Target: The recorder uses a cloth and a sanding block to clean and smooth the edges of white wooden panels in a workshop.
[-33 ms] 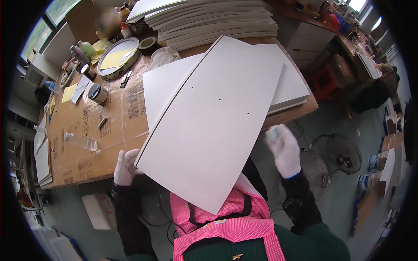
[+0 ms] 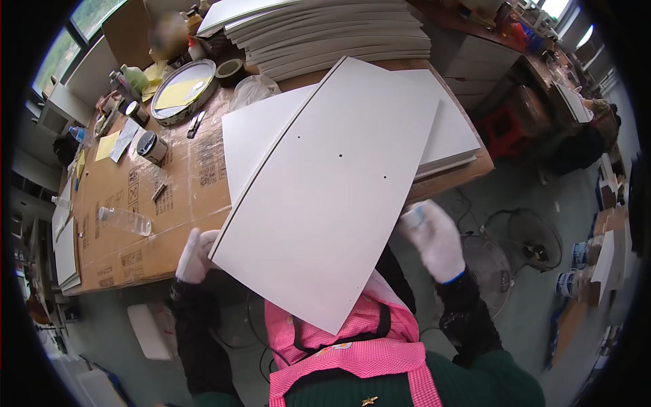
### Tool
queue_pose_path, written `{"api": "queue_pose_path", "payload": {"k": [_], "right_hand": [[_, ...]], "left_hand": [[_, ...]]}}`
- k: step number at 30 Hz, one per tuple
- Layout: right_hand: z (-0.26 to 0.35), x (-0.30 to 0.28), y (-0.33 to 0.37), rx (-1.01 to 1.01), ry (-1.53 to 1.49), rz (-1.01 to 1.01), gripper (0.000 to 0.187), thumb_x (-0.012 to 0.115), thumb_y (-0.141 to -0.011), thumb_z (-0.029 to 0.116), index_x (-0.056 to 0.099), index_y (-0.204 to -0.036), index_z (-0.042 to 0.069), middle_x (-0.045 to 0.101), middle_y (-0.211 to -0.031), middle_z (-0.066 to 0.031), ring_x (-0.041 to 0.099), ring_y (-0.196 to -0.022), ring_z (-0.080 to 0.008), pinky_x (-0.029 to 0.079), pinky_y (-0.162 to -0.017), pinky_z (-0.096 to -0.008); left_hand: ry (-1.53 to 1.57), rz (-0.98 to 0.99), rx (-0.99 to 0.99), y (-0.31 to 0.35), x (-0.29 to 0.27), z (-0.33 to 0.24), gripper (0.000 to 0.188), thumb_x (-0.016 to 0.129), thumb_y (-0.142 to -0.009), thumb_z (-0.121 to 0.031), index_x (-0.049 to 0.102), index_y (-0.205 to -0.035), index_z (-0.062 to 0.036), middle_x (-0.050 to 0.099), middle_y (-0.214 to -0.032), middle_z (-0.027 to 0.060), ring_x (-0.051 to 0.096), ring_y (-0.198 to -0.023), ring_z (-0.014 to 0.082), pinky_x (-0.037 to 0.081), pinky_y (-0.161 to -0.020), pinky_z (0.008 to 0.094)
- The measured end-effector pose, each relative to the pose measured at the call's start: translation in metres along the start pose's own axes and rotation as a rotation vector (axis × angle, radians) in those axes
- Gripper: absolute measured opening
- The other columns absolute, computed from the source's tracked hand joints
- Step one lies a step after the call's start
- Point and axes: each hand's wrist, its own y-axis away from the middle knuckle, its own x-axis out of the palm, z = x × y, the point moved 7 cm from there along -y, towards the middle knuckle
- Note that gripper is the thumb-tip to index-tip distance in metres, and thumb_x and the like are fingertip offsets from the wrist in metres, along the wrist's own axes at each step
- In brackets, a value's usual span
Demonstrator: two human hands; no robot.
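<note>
A large white panel [image 2: 315,203] with several small dark holes and a groove along its left edge lies aslant on other white panels [image 2: 444,129]. Its near corner overhangs the table toward my pink apron. My left hand [image 2: 195,256], in a white glove, grips the panel's left edge near the lower corner; some fingers are hidden beneath it. Close by the panel's right edge, my gloved right hand [image 2: 435,241] is closed on a small pale-blue piece [image 2: 414,216], too blurred to name exactly. Whether that piece touches the edge I cannot tell.
A tall stack of white panels [image 2: 332,37] stands at the table's back. On the cardboard-covered table [image 2: 183,193] at left are a clear bottle [image 2: 125,221], a dark jar [image 2: 151,147], a utility knife [image 2: 196,125], a tape roll [image 2: 230,72] and a round lid [image 2: 184,91]. Floor fans [image 2: 525,237] stand at right.
My right hand has shifted a little left and down, closer to the panel's right edge, with the pale-blue piece. My left hand keeps its grip, and the panel has barely moved.
</note>
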Motion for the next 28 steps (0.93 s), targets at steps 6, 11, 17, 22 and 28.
{"api": "queue_pose_path", "payload": {"k": [6, 11, 17, 22, 28], "right_hand": [[-0.015, 0.049, 0.013, -0.011, -0.415, 0.162, 0.032, 0.064, -0.078, -0.009, 0.062, -0.109, -0.002, 0.063, -0.099, -0.0197, 0.064, -0.095, -0.0375, 0.053, -0.08, -0.0393], [-0.01, 0.047, -0.013, 0.386, -1.186, 0.276, 0.027, 0.046, -0.103, 0.013, 0.056, -0.12, -0.006, 0.064, -0.121, -0.0124, 0.062, -0.114, -0.0222, 0.05, -0.098, -0.0377], [-0.08, -0.002, -0.039, 0.523, -1.467, 0.095, 0.025, 0.054, -0.101, 0.022, 0.056, -0.108, -0.001, 0.064, -0.109, -0.018, 0.063, -0.106, -0.0316, 0.049, -0.098, -0.052], [-0.109, -0.098, -0.018, 0.483, -1.437, -0.088, 0.031, 0.058, -0.099, 0.031, 0.059, -0.106, 0.001, 0.063, -0.114, -0.0231, 0.062, -0.109, -0.0383, 0.046, -0.102, -0.0574], [-0.18, -0.175, 0.044, 0.448, -1.402, -0.171, 0.043, 0.065, -0.094, 0.041, 0.058, -0.119, 0.007, 0.054, -0.134, -0.0246, 0.057, -0.121, -0.0391, 0.043, -0.105, -0.0591]], "left_hand": [[-0.391, 0.128, -0.175, -0.039, 0.005, 0.013, 0.039, 0.056, -0.103, -0.036, 0.064, -0.107, 0.0017, 0.07, -0.096, 0.0058, 0.067, -0.081, 0.0115, 0.055, -0.073, 0.0283], [-0.219, 0.18, -0.275, -0.006, 0.02, 0.045, 0.039, 0.06, -0.1, -0.035, 0.065, -0.107, 0.0029, 0.072, -0.091, 0.0078, 0.07, -0.075, 0.0142, 0.058, -0.067, 0.028], [-0.526, 0.524, -0.478, 0.046, 0.098, 0.077, 0.045, 0.071, -0.093, -0.033, 0.065, -0.116, 0.0045, 0.074, -0.088, 0.0118, 0.071, -0.069, 0.0194, 0.059, -0.058, 0.0308], [-0.402, 0.812, -0.672, 0.06, 0.197, 0.119, 0.047, 0.066, -0.096, -0.04, 0.065, -0.118, 0.0021, 0.074, -0.098, 0.0122, 0.073, -0.072, 0.017, 0.06, -0.058, 0.028], [-0.206, 0.916, -0.48, 0.052, 0.325, 0.144, 0.052, 0.06, -0.099, -0.042, 0.063, -0.127, 0.0018, 0.072, -0.113, 0.015, 0.073, -0.079, 0.0146, 0.059, -0.057, 0.0231]]}}
